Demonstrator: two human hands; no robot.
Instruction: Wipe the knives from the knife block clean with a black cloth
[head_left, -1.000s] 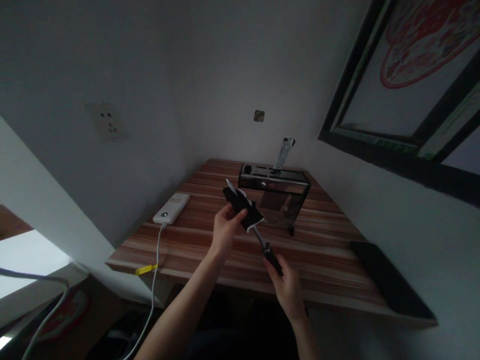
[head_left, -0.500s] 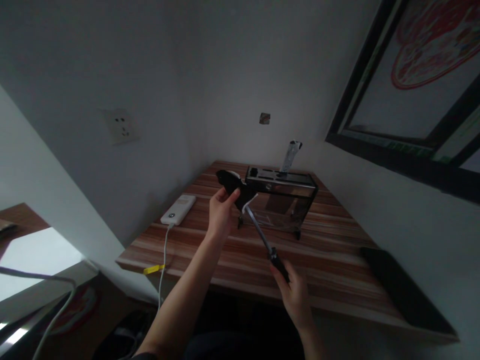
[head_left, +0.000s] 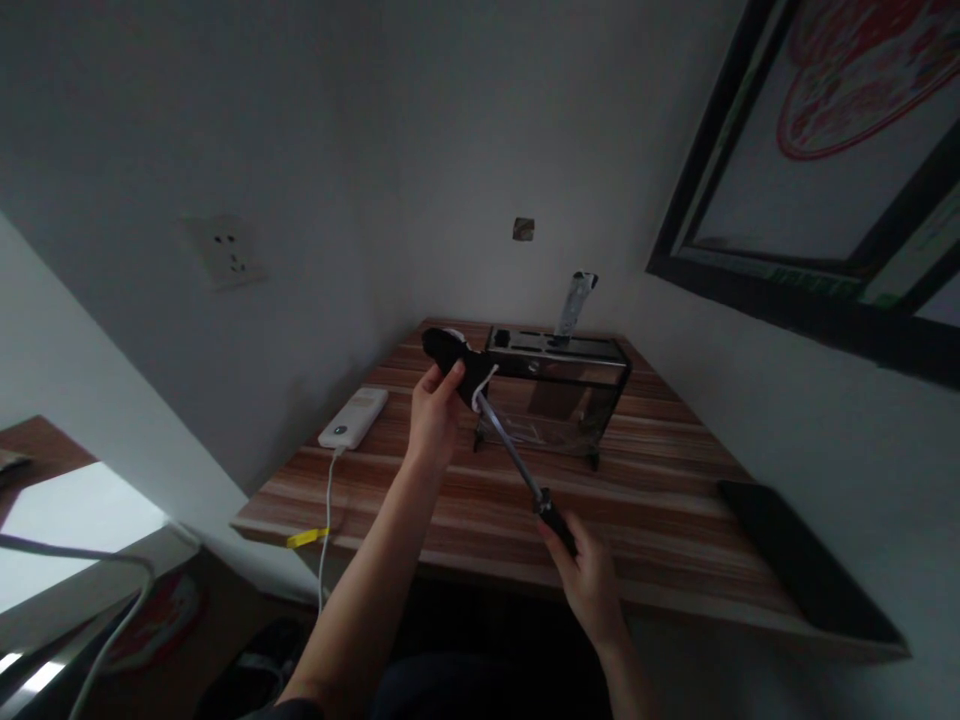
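My right hand (head_left: 589, 580) is closed around the black handle of a sharpening steel (head_left: 510, 445), whose long metal rod slants up and to the left. The rod's far end meets a black cloth (head_left: 471, 378) with a white edge; its tip is hidden there. Thumb and fingers of my left hand (head_left: 435, 415) pinch this cloth from the left side. Just behind them stands a knife block (head_left: 559, 345) with a dark top, slots and see-through sides. A handle wrapped in pale film (head_left: 574, 303) sticks up out of one slot.
On the wooden table (head_left: 660, 520), a white power bank (head_left: 354, 418) with a cable lies at left, near a yellow tag (head_left: 307, 538). A flat black panel (head_left: 810, 560) lies along the right edge. Walls close in the back; a framed picture (head_left: 825, 200) hangs at right.
Both hands still hold the cloth and steel. The cloth has shifted slightly left and up in view, and its white edge now curls upward beside the rod. The whole view has shifted slightly.
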